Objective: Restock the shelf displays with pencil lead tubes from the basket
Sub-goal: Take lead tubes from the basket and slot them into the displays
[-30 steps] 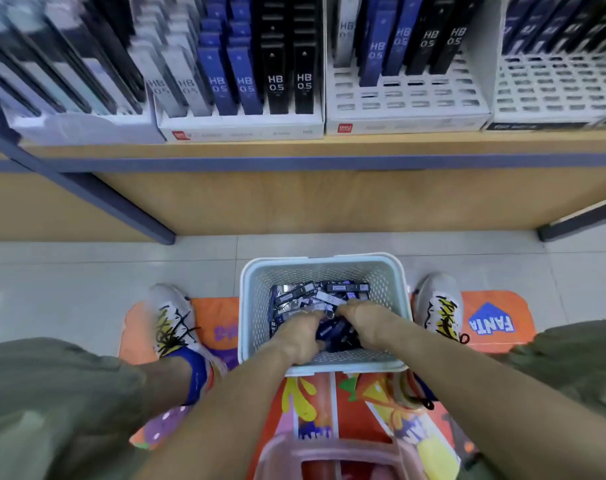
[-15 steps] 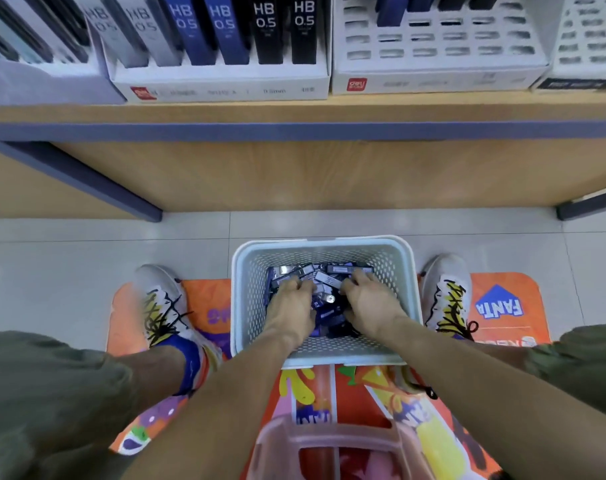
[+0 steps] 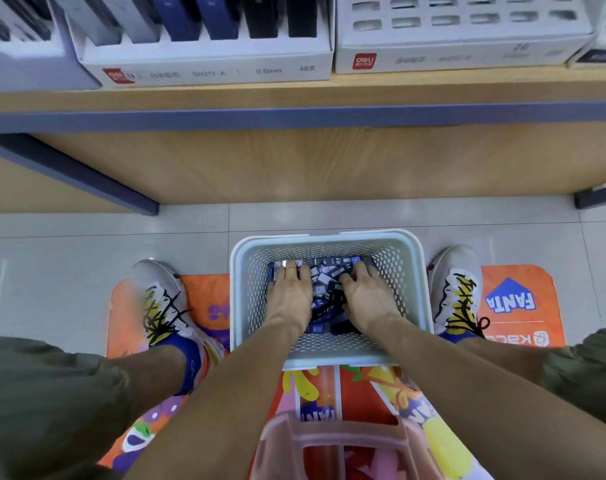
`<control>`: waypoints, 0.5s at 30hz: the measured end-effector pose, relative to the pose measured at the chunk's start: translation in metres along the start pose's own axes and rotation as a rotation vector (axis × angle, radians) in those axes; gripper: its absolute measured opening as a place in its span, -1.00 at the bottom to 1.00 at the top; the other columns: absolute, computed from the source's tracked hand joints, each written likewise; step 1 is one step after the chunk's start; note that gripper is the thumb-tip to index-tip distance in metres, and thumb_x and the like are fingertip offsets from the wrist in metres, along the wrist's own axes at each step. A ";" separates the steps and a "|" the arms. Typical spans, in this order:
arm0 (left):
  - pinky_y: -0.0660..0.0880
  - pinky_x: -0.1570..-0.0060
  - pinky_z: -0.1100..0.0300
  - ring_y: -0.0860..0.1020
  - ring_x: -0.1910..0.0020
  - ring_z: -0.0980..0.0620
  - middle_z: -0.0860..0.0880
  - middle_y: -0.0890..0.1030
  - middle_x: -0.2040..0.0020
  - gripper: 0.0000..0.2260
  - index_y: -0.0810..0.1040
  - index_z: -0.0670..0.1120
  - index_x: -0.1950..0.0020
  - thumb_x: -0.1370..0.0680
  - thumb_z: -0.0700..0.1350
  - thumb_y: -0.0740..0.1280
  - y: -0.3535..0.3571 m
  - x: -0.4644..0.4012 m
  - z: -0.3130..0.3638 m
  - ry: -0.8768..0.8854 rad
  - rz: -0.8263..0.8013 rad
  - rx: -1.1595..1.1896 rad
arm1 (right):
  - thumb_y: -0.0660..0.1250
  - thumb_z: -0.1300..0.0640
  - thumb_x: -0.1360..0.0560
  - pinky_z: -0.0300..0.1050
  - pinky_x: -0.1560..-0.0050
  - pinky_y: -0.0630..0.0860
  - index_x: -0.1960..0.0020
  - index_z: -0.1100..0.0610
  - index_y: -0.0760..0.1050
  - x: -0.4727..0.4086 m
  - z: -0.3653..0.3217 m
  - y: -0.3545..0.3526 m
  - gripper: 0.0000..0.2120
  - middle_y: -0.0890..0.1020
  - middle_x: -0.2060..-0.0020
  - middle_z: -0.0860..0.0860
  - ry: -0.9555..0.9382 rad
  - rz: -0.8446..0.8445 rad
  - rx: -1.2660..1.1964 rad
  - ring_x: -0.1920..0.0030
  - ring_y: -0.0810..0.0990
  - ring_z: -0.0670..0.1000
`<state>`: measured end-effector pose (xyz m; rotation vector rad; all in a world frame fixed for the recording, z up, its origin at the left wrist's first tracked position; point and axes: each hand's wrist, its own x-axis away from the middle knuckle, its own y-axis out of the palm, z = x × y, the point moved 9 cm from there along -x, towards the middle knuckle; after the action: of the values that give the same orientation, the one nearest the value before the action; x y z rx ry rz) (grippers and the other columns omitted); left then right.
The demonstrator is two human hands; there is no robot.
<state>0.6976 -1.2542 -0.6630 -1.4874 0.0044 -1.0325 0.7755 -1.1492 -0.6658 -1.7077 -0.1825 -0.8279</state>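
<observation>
A pale grey perforated basket stands on the floor between my feet. Inside lies a heap of blue, black and white pencil lead tubes. Both my hands are down in the basket, palms on the heap. My left hand lies flat on the left side, fingers stretched forward, a ring on one finger. My right hand lies on the right side with fingers spread over the tubes. Above, on the wooden shelf, a white display box holds upright tubes, and a second white slotted display stands to its right.
An orange printed mat lies under the basket and my shoes. A pink plastic stool sits below my arms. The wooden shelf edge with a blue strip overhangs the tiled floor. My knees frame both lower corners.
Both hands have slid forward over the heap and flattened out, from curled near the basket's near side. The view has tilted down, showing less of the shelf displays.
</observation>
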 end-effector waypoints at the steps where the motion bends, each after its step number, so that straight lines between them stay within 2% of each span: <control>1: 0.46 -0.35 -0.02 0.33 -0.38 -0.17 -0.20 0.32 -0.40 -0.34 0.24 -0.16 -0.49 -0.44 -0.42 0.40 0.000 -0.001 0.001 0.002 -0.006 -0.006 | 0.39 0.21 -0.52 0.10 -0.32 0.47 -0.40 0.16 0.37 0.000 -0.001 0.001 -0.53 0.33 -0.37 0.20 0.001 -0.011 -0.011 -0.44 0.29 0.27; 4: 0.47 -0.31 0.00 0.33 -0.36 -0.16 -0.18 0.35 -0.38 -0.36 0.26 -0.14 -0.45 -0.43 -0.43 0.38 0.001 -0.006 -0.001 0.006 -0.011 -0.012 | 0.38 0.25 -0.53 0.08 -0.40 0.39 -0.43 0.16 0.34 -0.001 -0.002 0.002 -0.50 0.37 -0.38 0.15 0.002 -0.033 -0.055 -0.45 0.32 0.25; 7: 0.47 -0.32 -0.02 0.32 -0.38 -0.17 -0.17 0.35 -0.41 -0.34 0.26 -0.12 -0.48 -0.44 -0.41 0.39 0.005 -0.009 -0.009 0.012 -0.009 -0.009 | 0.41 0.26 -0.51 0.08 -0.49 0.26 -0.43 0.18 0.35 -0.007 -0.007 0.002 -0.47 0.41 -0.35 0.14 -0.035 -0.051 -0.058 -0.35 0.46 0.20; 11: 0.38 -0.44 -0.06 0.33 -0.42 -0.18 -0.16 0.38 -0.41 -0.38 0.28 -0.12 -0.48 -0.47 -0.40 0.36 0.013 -0.012 -0.012 0.064 -0.056 0.002 | 0.43 0.19 -0.52 0.00 -0.33 0.45 -0.36 0.17 0.43 -0.011 -0.008 0.003 -0.57 0.47 -0.30 0.13 -0.030 -0.093 -0.142 -0.29 0.50 0.16; 15: 0.36 -0.47 -0.04 0.36 -0.41 -0.15 -0.18 0.34 -0.43 -0.60 0.33 -0.15 -0.47 -0.64 -0.26 0.27 0.012 -0.014 -0.018 0.021 -0.064 0.135 | 0.43 0.11 -0.52 -0.05 -0.22 0.48 -0.26 0.17 0.48 -0.009 -0.004 0.000 -0.65 0.55 -0.21 0.11 0.031 -0.067 -0.294 -0.20 0.55 0.16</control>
<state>0.6851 -1.2633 -0.6836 -1.3615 -0.0965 -1.0789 0.7672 -1.1501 -0.6708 -1.9700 -0.1011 -0.9671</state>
